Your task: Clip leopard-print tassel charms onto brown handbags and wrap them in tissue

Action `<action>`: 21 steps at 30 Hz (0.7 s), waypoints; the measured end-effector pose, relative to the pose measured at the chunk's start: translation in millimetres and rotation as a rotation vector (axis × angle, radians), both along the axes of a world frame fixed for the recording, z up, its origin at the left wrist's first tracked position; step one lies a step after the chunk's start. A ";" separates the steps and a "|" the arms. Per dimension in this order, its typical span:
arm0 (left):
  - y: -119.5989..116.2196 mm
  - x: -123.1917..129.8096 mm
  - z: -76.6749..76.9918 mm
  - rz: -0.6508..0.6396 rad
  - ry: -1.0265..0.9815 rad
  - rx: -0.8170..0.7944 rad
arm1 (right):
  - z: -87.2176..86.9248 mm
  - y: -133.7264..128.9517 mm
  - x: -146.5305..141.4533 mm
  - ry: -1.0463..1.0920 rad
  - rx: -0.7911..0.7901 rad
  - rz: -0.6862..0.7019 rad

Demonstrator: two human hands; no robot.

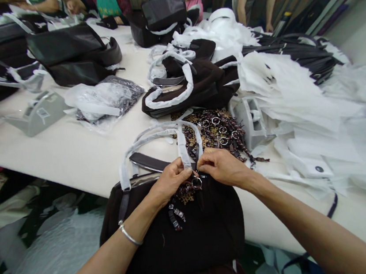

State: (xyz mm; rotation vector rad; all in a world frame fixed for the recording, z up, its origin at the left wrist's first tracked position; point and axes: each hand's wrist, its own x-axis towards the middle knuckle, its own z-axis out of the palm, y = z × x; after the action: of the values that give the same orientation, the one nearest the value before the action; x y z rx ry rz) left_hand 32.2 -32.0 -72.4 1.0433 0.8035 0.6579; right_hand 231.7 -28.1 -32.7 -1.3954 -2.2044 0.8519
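Dark brown handbag (190,247) at six o'clock has its white-wrapped handles (182,143) done and a beaded charm (187,193) hanging, maybe not fastened yet, while left grip (171,180) pinches one handle's foot, right grip (222,165) pinches something too small to tell, and more charms (213,126) lie at one o'clock.

- Widest free room: bare table (68,157) left of centre, near edge up to grey tape dispenser (43,116) and plastic packet (106,97).
- Narrow bare gap upper centre, between packet and rear bag (217,79).
- Centre blocked: wrapped handles (123,168) arch over near bag (199,246); left hand (174,178) and right hand (221,163) crowd the far handle end, beaded charm (186,194) just below.
- Right of handles: charm pile (220,128), then second dispenser (250,117).
- Right: paper sheets (300,91) cover table.
- Lower right: bare strip, right forearm crossing.
- Upper left: dark bags (65,51) crowd table.
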 end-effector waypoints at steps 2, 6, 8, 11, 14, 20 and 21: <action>0.3 0.7 -1.5 -0.005 0.000 0.004 | -1.1 -0.7 -1.6 0.000 -0.030 -0.004; 0.3 2.4 -0.7 -0.007 0.082 0.051 | -3.2 -7.4 -5.7 -0.044 -0.033 0.014; -2.0 1.1 2.8 0.027 0.222 0.136 | -4.1 -11.3 -6.9 -0.078 -0.008 0.014; -9.7 -4.8 9.2 0.153 0.508 0.364 | -5.6 -14.5 -6.5 -0.096 -0.002 -0.006; -18.7 -10.5 12.1 0.115 0.690 0.579 | -7.3 -15.3 -4.6 -0.113 -0.026 -0.030; -24.4 -6.7 8.3 -0.040 0.744 0.556 | -13.4 -19.2 -1.3 -0.070 -0.081 -0.147; -24.3 -5.3 8.1 -0.033 0.749 0.569 | -14.5 -20.1 -0.8 -0.051 -0.096 -0.161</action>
State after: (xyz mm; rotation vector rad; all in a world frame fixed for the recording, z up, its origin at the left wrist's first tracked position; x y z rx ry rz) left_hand 26.9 -56.3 -64.3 1.8727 1.2741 0.4660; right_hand 230.9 -48.2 -47.3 -1.6319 -2.0780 0.8832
